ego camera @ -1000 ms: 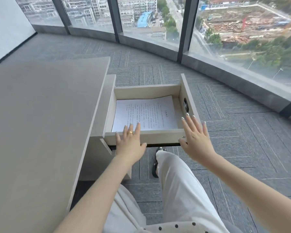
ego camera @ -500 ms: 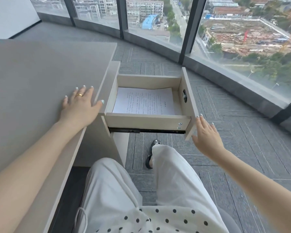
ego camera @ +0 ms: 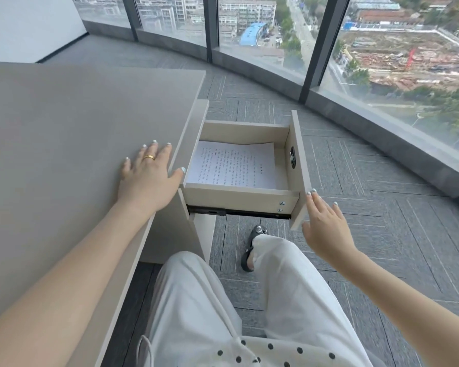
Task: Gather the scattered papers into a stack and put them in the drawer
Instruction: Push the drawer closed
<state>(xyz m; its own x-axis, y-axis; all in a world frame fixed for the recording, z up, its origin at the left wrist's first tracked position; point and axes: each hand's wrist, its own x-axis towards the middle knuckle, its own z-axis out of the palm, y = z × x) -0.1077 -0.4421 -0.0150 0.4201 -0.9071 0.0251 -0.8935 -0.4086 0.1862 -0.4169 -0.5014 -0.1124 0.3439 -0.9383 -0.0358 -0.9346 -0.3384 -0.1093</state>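
A stack of printed white papers [ego camera: 233,164] lies flat on the bottom of the open beige drawer [ego camera: 239,198], which sticks out from the right side of the grey desk [ego camera: 64,144]. My left hand [ego camera: 149,176] rests flat on the desk top at its right edge, fingers spread, a gold ring on one finger, thumb at the drawer's corner. My right hand [ego camera: 326,226] is open with its fingertips against the outer face of the drawer front [ego camera: 300,165]. Neither hand holds anything.
My legs in white trousers [ego camera: 223,308] and a black shoe [ego camera: 252,250] are below the drawer. Grey carpet tiles [ego camera: 382,234] stretch to the right. A curved wall of floor-to-ceiling windows [ego camera: 276,35] with dark frames runs along the back.
My left hand left the drawer's near wall and came to rest on the desk top. My right hand slid from the drawer's corner to the outer face of its front. The drawer is slightly further in.
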